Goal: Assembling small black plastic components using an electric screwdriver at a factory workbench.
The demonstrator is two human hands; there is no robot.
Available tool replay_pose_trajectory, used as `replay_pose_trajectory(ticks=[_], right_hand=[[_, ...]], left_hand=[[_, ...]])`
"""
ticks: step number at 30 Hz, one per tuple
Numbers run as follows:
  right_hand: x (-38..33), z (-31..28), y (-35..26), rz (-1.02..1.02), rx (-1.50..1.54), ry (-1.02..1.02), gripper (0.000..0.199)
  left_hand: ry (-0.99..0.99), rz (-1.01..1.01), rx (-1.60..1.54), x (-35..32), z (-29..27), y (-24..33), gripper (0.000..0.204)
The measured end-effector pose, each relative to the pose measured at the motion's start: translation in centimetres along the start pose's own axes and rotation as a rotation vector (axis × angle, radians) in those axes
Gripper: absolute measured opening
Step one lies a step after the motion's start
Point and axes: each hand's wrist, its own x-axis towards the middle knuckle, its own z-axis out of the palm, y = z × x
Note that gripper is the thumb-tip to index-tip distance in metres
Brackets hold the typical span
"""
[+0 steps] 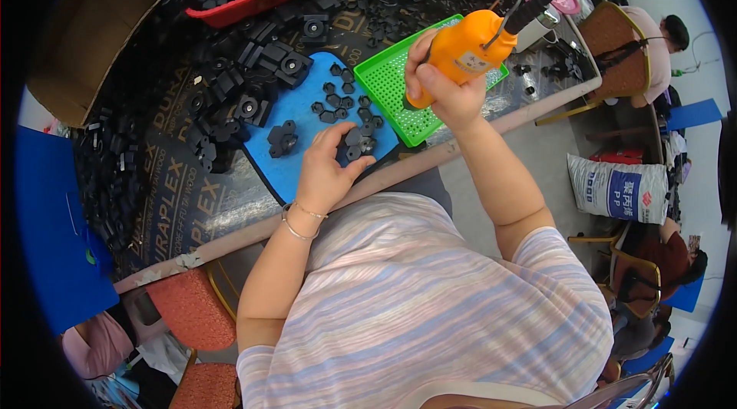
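Clasping an orange power tool (474, 44), the right hand (454, 93) is hovering; the left hand (325, 167) is pinching a black part (359, 143), apparently steadying it on the blue mat (294, 102).

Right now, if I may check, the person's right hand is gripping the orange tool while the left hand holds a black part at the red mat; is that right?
Not quite: the mat is blue, not red, as the head view shows. The right hand does grip the orange tool, and the left hand holds a black part at that mat.
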Motion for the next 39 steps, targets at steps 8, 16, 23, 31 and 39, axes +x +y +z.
replay_pose_trajectory(ticks=[8,16,23,31,39], right_hand=[[0.9,2.8,-3.7,-0.115,0.133,-0.226,0.028],[-0.5,6.9,-1.3,0.064,0.125,-0.207,0.029],[-0.1,7.6,-0.1,0.079,0.042,-0.321,0.025],[-0.1,7.6,0.3,0.059,0.049,-0.441,0.026],[-0.1,7.6,-0.3,0.108,0.061,-0.434,0.03]], left_hand=[[0.01,0.045,0.006,0.0,0.0,0.1,0.05],[0.015,0.144,0.068,0.4,-0.2,0.2,0.049],[0.076,0.225,-0.002,0.5,0.4,-0.8,0.032],[0.054,0.195,0.033,0.2,0.5,-1.3,0.031],[0.094,0.212,-0.01,0.0,0.6,-0.4,0.033]])
